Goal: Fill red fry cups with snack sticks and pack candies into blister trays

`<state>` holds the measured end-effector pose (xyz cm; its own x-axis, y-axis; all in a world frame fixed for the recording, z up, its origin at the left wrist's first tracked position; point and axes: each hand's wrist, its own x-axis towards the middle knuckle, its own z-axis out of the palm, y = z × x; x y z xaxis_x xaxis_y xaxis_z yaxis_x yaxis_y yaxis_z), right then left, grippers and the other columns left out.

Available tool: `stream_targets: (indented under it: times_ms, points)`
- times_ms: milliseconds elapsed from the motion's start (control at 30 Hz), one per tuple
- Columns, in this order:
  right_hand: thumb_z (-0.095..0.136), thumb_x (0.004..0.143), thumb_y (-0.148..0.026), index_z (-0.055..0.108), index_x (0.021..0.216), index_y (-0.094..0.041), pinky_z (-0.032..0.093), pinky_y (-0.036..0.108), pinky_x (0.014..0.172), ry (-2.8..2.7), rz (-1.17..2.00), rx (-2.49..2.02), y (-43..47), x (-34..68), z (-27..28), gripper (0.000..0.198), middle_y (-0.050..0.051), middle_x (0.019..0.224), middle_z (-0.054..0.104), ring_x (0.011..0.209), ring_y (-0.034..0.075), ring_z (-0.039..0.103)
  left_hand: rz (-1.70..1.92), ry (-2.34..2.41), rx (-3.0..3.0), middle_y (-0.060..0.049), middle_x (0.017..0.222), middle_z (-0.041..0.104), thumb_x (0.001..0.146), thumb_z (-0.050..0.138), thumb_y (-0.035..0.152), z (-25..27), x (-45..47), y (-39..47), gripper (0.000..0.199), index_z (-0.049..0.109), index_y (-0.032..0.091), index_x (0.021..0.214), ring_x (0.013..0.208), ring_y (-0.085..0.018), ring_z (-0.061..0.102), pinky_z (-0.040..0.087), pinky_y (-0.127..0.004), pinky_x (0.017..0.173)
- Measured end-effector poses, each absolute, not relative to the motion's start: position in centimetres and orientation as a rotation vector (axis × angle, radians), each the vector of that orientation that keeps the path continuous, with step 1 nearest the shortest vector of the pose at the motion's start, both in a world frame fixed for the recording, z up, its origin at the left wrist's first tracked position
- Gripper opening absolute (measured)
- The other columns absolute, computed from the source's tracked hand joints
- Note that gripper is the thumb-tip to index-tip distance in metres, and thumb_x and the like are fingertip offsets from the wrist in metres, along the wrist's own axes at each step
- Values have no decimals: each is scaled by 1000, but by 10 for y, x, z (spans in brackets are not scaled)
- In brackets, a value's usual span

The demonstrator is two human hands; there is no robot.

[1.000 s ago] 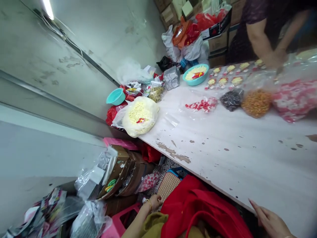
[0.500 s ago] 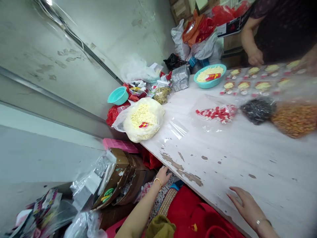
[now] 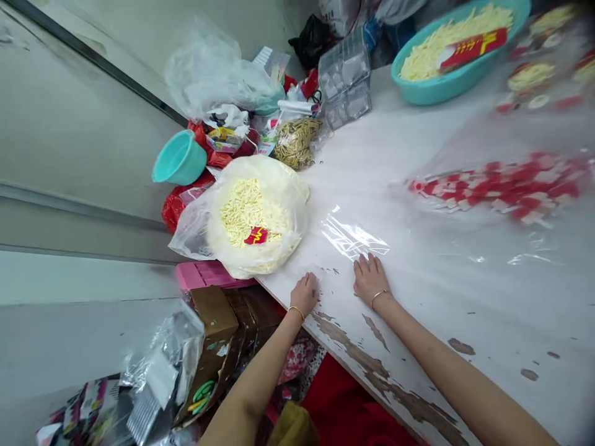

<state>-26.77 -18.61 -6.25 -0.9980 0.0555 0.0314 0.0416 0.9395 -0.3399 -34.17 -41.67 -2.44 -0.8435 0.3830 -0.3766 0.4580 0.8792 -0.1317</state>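
Note:
My right hand [image 3: 369, 280] lies on the white table, fingers spread, their tips at the near edge of some clear plastic bags [image 3: 351, 232]. At the table's near edge is my left hand [image 3: 305, 295], its fingers curled and pressed together. What they hold, if anything, cannot be made out. Just beyond it stands a large open plastic bag [image 3: 290, 248] full of small pale yellow sticks [image 3: 248, 207], with a red piece bearing a yellow mark [image 3: 256, 235] on top.
Red-and-white pieces [image 3: 502, 186] lie in a clear bag at right. A turquoise basin [image 3: 432, 93] holds more yellow sticks. An empty turquoise bowl [image 3: 179, 160], a bag of brownish-green bands [image 3: 297, 141] and clear plastic boxes [image 3: 346, 80] are behind. A cardboard box [image 3: 214, 316] stands below left.
My right hand has moved left and forward across the table to the clear bags. My left hand has risen from beside the table onto its edge. The view has shifted closer and left.

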Motion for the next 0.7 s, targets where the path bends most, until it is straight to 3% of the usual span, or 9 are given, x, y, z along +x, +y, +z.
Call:
stream_targets:
  times_ms: [67,167,267,400,533,633,700]
  points:
    - [47,85,-11,58,118,-4,29,54,103,-2996,427,-43,-184,-275,-78,36,22,132,51,125,39,41,-283,2763,626,-7,139,47,84,42,15,-31,-345,-421,48,45,19,132,120,-22,46,39,-32,102]
    - [37,86,-2,64,103,-5,39,52,93,-2894,379,77,-179,-278,-92,32,23,125,56,117,37,49,-216,2871,581,-7,126,57,88,39,15,-41,-351,-425,38,54,23,122,110,-21,53,42,-33,97]
    - [38,86,1,65,98,-7,41,50,91,-2830,397,143,-184,-263,-96,32,21,119,60,112,33,52,-56,2995,555,-7,114,65,88,39,16,-42,-356,-433,34,58,21,116,102,-20,58,44,-33,93]
    - [47,85,-2,66,95,-16,39,43,98,-2789,349,263,-225,-199,-94,25,11,111,66,110,25,54,387,3168,713,-7,99,70,89,40,21,-15,-343,-445,31,63,17,110,88,-19,64,48,-30,83]
    - [53,84,-9,66,94,-18,38,46,103,-2780,313,256,-283,-120,-94,19,7,122,61,115,27,51,574,3070,1109,-7,110,67,87,42,19,12,-285,-443,37,59,20,120,96,-20,64,48,-30,86]
    - [50,85,-9,64,103,-17,39,47,102,-2752,305,119,-311,-76,-95,24,9,125,59,118,29,49,272,2769,1212,-9,110,66,83,47,17,8,-228,-429,51,45,17,134,92,-22,64,49,-32,83]
    - [48,86,-10,61,112,-16,40,47,101,-2723,309,19,-321,-54,-97,29,11,127,57,122,30,45,144,2593,1277,-14,119,61,80,55,27,-3,-201,-420,65,34,11,140,99,-26,61,49,-33,84]
